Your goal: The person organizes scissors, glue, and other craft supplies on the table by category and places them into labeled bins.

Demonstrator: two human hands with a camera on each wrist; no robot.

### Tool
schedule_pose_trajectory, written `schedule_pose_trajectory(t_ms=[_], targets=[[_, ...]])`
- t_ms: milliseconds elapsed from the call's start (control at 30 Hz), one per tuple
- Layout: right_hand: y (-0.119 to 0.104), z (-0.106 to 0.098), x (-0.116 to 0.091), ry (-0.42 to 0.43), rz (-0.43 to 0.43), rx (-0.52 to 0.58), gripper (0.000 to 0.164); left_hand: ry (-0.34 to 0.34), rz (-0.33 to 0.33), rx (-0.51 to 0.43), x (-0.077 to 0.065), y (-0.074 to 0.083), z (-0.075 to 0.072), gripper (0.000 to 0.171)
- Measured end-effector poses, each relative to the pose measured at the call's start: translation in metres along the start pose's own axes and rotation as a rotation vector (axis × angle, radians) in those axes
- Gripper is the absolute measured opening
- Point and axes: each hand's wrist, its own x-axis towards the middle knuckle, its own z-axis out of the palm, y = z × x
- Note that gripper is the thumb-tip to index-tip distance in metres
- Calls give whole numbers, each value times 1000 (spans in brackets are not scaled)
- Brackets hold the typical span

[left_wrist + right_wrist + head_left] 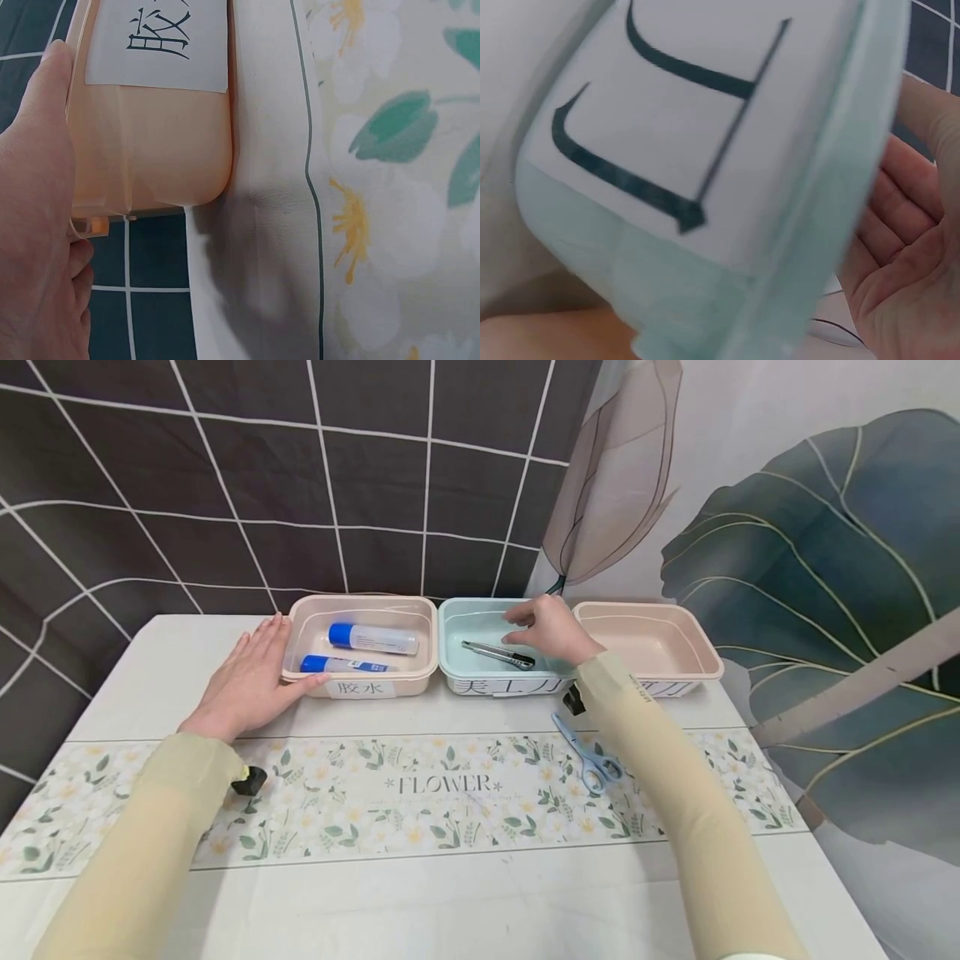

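Note:
My left hand [243, 677] rests against the left side of a pink bin [362, 603], fingers straight, thumb along its front rim. Two glue tubes with blue caps lie inside: a clear tube [378, 639] and a blue-labelled tube [348, 665]. Over the right part of a light blue bin [461, 610] is my right hand [555, 631], its fingers loosely bent with nothing between them. Just below those fingers a utility knife [498, 654] lies in the bin. In the right wrist view the bin's wall [682, 270] hides the fingertips.
A second pink bin [652, 643] stands at the right end of the row, its label partly behind the right sleeve. Blue scissors [588, 756] lie on the flower-printed table cover [322, 810], beside the right forearm. A dark tiled backdrop [262, 468] rises behind the bins.

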Motion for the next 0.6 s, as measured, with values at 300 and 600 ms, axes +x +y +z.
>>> schedule_pose_trajectory(t_ms=[300,600], targets=[[-4,-17,-11,83,-11,47,42,1,1,-5,0,0,1,110],[-8,-34,-27,157,-7,80,46,10,7,-4,0,0,1,110]])
